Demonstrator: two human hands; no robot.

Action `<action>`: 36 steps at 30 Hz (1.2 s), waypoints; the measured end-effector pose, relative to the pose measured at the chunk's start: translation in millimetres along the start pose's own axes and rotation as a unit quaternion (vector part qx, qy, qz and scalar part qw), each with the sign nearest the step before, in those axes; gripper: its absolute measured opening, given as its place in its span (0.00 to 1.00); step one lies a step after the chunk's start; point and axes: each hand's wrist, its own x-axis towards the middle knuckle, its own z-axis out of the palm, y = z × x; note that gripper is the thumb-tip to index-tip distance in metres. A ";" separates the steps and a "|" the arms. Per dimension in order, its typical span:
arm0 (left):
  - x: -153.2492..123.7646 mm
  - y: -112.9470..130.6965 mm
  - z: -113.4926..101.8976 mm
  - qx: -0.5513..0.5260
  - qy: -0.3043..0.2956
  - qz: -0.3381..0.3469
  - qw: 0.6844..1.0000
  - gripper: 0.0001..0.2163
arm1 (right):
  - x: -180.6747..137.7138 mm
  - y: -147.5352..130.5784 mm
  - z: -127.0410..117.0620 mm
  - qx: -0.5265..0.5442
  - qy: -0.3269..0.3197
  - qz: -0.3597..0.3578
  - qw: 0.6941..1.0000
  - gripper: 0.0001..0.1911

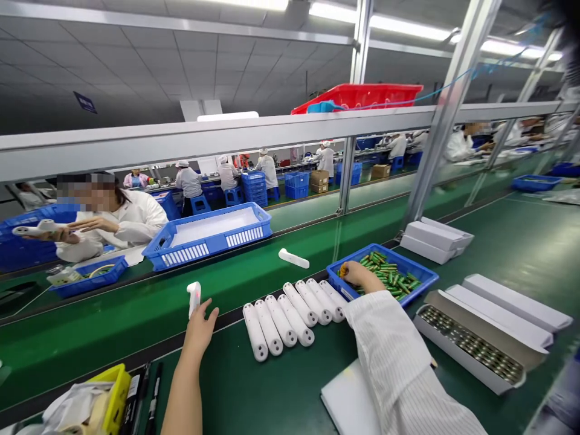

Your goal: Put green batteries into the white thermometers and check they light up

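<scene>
My left hand [202, 321] is over the green conveyor belt with its fingers apart. Its fingertips are beside the lower end of a white handheld device [194, 295] that has a small red mark; whether they touch it I cannot tell. My right hand [361, 276] reaches into the left part of a blue tray [423, 287] of green batteries [393, 280]. Its fingers are curled, with orange at the tips, and what they hold is hidden. Between my hands, several white devices [283, 321] lie side by side on the green table. Another white device [293, 258] lies on the belt.
At right are an open carton of batteries [471, 344] and closed white boxes [507, 305]. A white pad [351, 399] lies under my right sleeve. A yellow bin [118, 399] and pens stand front left. Across the belt, a co-worker [136, 211] sits behind a blue crate [208, 238].
</scene>
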 end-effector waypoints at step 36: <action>-65.6 86.9 21.0 -0.498 -0.066 0.018 0.865 0.30 | -118.8 -171.4 45.4 -0.033 0.068 -0.341 0.937 0.15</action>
